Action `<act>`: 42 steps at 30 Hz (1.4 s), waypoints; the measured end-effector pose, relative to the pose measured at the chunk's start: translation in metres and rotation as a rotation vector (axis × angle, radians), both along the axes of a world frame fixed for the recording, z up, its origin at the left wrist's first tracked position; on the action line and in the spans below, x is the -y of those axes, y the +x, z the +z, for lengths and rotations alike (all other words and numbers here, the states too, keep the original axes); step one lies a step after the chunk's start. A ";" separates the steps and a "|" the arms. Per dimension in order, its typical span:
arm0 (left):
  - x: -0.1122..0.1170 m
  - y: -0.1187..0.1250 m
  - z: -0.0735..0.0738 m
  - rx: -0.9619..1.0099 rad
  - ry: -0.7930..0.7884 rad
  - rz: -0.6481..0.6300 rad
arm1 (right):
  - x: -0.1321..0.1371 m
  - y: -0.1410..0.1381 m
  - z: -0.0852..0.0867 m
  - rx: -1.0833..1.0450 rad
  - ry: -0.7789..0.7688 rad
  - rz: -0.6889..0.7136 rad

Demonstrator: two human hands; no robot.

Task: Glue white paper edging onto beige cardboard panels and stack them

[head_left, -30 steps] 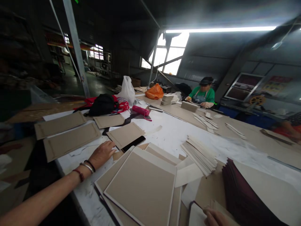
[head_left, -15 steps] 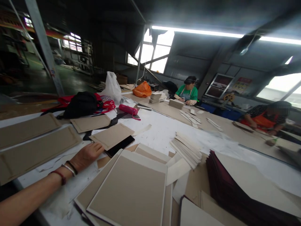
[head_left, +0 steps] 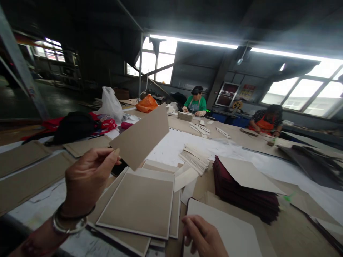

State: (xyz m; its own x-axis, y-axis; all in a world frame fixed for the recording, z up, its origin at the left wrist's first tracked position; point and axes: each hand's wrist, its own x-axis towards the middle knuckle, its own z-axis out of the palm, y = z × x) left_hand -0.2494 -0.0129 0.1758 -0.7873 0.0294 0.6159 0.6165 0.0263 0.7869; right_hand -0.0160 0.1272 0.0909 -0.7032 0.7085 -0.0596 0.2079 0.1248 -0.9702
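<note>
My left hand (head_left: 88,178) pinches a tan cardboard panel (head_left: 143,139) by its near left corner, holding it raised and tilted above the table. At the lower edge of the view is my right hand (head_left: 205,237), its fingers loosely curled and slightly apart, with nothing visible in them. It hovers at the left side of a pale board with a dark edge (head_left: 227,225); whether it touches the board I cannot tell. Between the hands lies a stack of tan panels with white borders (head_left: 136,203).
Further right is a pile of dark maroon covers (head_left: 241,189). White strips (head_left: 194,159) lie fanned out beyond the stack. More tan panels (head_left: 34,182) are at the left, near a black bag (head_left: 73,128). Across the table sit two people, one in green (head_left: 197,101), one in an orange apron (head_left: 266,123).
My left hand has lifted the tan cardboard panel off the table and brought it up and nearer. My right hand has come into view at the bottom. The view has turned to the right.
</note>
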 end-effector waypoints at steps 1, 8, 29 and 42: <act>-0.007 0.022 0.001 0.151 0.125 -0.101 | 0.008 -0.005 0.005 -0.058 -0.071 0.009; -0.046 0.149 -0.027 0.603 0.379 -0.474 | 0.045 0.012 0.030 -0.361 -0.461 -0.132; -0.027 0.263 -0.106 0.448 -0.193 -0.830 | -0.001 0.122 0.021 -0.388 -0.016 -0.652; -0.027 0.168 -0.107 0.631 -0.418 -0.509 | -0.046 0.174 0.008 -0.097 -0.139 -0.330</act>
